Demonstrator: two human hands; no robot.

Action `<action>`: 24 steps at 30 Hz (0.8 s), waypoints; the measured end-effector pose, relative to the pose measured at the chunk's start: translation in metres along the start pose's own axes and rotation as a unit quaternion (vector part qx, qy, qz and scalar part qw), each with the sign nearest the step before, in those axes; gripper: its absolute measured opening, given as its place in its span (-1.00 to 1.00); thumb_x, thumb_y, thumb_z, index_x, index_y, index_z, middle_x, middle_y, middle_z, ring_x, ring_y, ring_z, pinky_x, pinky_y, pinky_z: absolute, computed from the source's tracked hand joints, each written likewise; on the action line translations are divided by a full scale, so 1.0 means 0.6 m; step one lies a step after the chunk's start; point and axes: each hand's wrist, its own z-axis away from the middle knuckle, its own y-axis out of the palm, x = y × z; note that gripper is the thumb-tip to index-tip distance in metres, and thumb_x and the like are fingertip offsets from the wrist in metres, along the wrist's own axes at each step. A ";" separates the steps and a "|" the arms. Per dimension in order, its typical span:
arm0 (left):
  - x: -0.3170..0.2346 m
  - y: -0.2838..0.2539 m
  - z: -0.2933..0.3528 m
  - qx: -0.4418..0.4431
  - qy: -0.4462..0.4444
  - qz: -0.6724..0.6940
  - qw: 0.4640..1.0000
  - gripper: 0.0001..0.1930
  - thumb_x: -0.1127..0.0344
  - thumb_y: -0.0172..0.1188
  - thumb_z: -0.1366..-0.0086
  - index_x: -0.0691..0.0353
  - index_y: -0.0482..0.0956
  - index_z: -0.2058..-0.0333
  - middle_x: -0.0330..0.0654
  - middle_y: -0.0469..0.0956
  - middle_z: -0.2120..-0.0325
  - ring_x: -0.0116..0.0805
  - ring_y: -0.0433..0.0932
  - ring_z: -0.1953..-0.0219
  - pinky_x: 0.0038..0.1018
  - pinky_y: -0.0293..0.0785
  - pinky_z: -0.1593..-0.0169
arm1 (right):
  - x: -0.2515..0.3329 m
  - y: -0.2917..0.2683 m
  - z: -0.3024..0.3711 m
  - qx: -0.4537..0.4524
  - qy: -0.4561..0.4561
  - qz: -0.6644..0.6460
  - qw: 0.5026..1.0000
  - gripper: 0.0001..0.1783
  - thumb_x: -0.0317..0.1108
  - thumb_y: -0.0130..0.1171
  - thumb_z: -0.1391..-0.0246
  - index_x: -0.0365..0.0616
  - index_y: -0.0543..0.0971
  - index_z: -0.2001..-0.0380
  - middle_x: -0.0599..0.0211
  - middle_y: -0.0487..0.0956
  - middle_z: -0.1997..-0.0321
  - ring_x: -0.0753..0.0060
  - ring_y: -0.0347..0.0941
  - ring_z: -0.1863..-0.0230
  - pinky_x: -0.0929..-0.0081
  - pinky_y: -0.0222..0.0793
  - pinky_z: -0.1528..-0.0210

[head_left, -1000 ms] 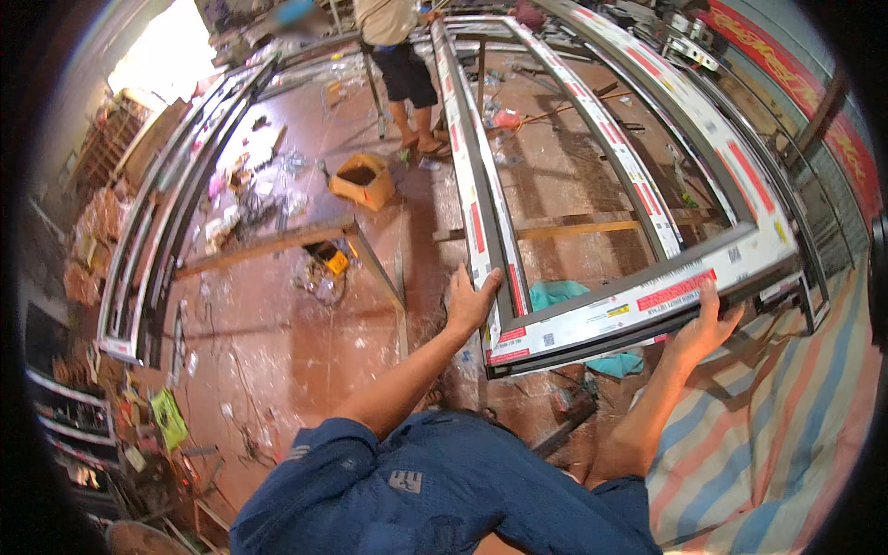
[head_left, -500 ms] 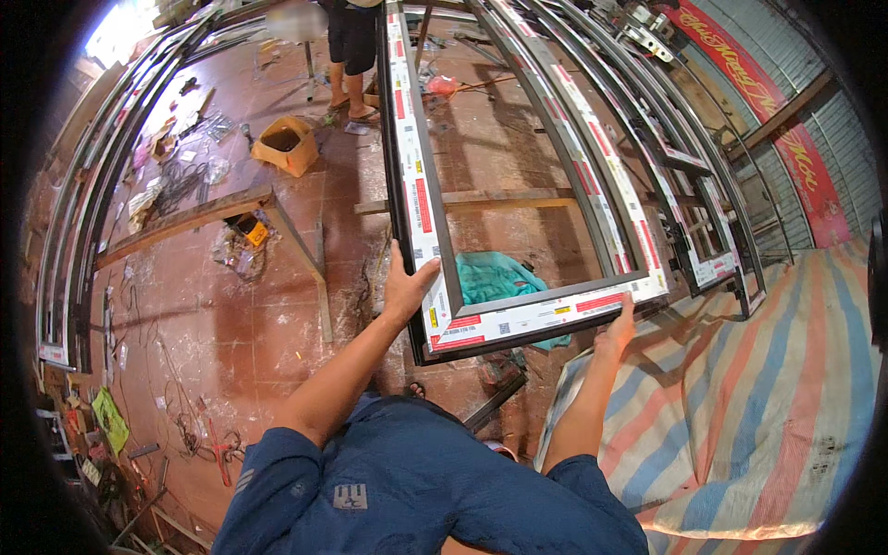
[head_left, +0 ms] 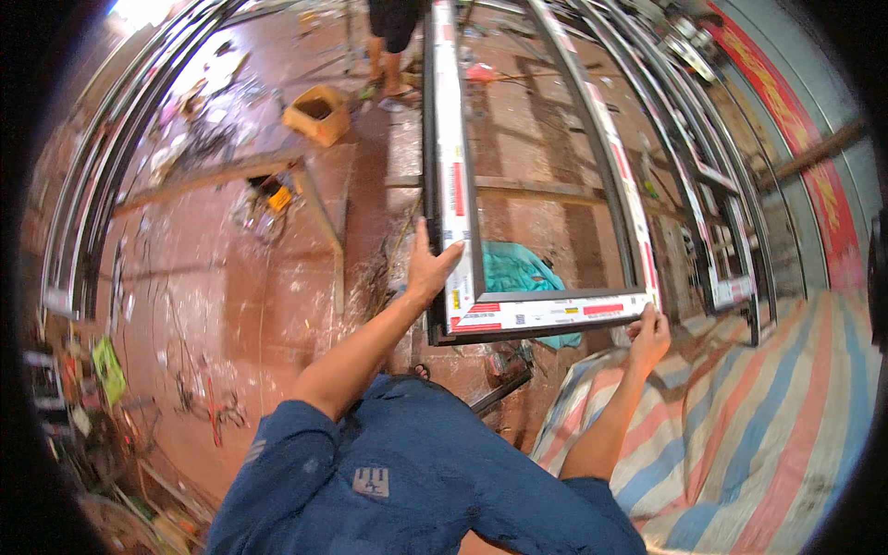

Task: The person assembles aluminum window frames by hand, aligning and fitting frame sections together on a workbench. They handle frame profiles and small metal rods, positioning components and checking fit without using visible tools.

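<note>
A long rectangular window or door frame [head_left: 555, 313], dark metal under white film with red labels, stretches away from me with its near end at my waist. My left hand [head_left: 431, 275] is closed around its left rail just above the near left corner, thumb on the top face. At the near right corner, my right hand [head_left: 650, 335] pinches the outer edge with fingers bent. A teal cloth [head_left: 523, 266] shows through the frame's opening, lower down. The undersides of both grips are hidden.
More frames stand along the left [head_left: 83, 268] and right, including a smaller frame [head_left: 731, 291]. A striped tarp [head_left: 740, 407] covers the right foreground. A wooden trestle [head_left: 319, 208], a yellow container [head_left: 317, 115] and scattered tools lie left. Another person's legs [head_left: 392, 55] show at the far end.
My right hand has shifted from the near edge to the frame's right corner. The second white rail seen along its right side no longer shows separately. My left hand keeps its hold.
</note>
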 end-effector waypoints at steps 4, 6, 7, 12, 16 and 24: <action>0.064 0.005 -0.013 -0.120 -0.066 0.088 0.987 -0.27 -0.17 0.15 -0.60 0.44 0.46 -0.36 0.20 0.61 -0.24 0.00 0.58 -0.28 -0.14 0.41 -0.38 | -0.003 0.111 0.090 0.150 -0.082 -0.043 0.984 -0.70 -0.19 0.34 -0.48 -0.26 0.69 0.17 0.41 0.65 0.32 0.58 0.55 0.31 0.54 0.52 0.21; 0.202 -0.026 -0.048 -0.060 -0.258 0.334 0.905 -0.46 -0.09 0.10 -0.65 0.36 0.63 -0.14 0.06 0.73 -0.01 -0.08 0.69 -0.05 -0.14 0.54 -0.22 | 0.072 0.184 0.153 0.213 -0.146 0.001 0.966 -0.63 -0.21 0.42 -0.38 -0.36 0.68 0.03 0.22 0.72 0.15 0.40 0.60 0.14 0.37 0.55 -0.02; 0.180 -0.021 -0.032 -0.042 -0.272 0.394 0.877 -0.57 -0.02 0.09 -0.67 0.27 0.69 0.01 -0.07 0.76 0.17 -0.16 0.72 0.16 -0.17 0.62 -0.04 | 0.106 0.196 0.189 0.254 -0.133 0.012 0.958 -0.55 -0.21 0.44 -0.35 -0.38 0.65 -0.09 0.11 0.72 0.03 0.32 0.62 0.04 0.31 0.54 -0.10; 0.136 -0.042 0.022 0.019 -0.335 0.398 0.854 -0.74 0.17 0.15 -0.61 0.20 0.70 0.02 -0.15 0.75 0.20 -0.22 0.74 0.29 -0.19 0.71 0.16 | 0.162 0.304 0.284 0.346 -0.312 0.090 0.880 0.02 -0.01 0.60 -0.11 -0.39 0.40 -0.46 -0.27 0.64 -0.20 -0.29 0.61 -0.20 -0.02 0.51 -0.25; 0.136 -0.061 0.032 0.053 -0.346 0.411 0.842 -0.80 0.20 0.18 -0.58 0.16 0.70 0.07 -0.18 0.72 0.26 -0.24 0.73 0.30 -0.22 0.71 0.18 | 0.184 0.353 0.313 0.324 -0.341 0.272 0.839 0.24 0.17 0.61 0.01 -0.28 0.28 -0.56 -0.31 0.61 -0.17 -0.36 0.59 -0.15 -0.14 0.49 -0.19; 0.172 -0.066 0.008 0.141 -0.369 0.374 0.839 -0.83 0.16 0.28 -0.56 0.08 0.72 0.09 -0.27 0.74 0.27 -0.34 0.69 0.38 -0.30 0.66 0.25 | 0.206 0.385 0.307 0.340 -0.265 0.308 0.848 0.27 0.01 0.57 0.00 -0.11 0.12 -0.67 -0.31 0.58 -0.17 -0.42 0.57 -0.16 -0.16 0.49 -0.23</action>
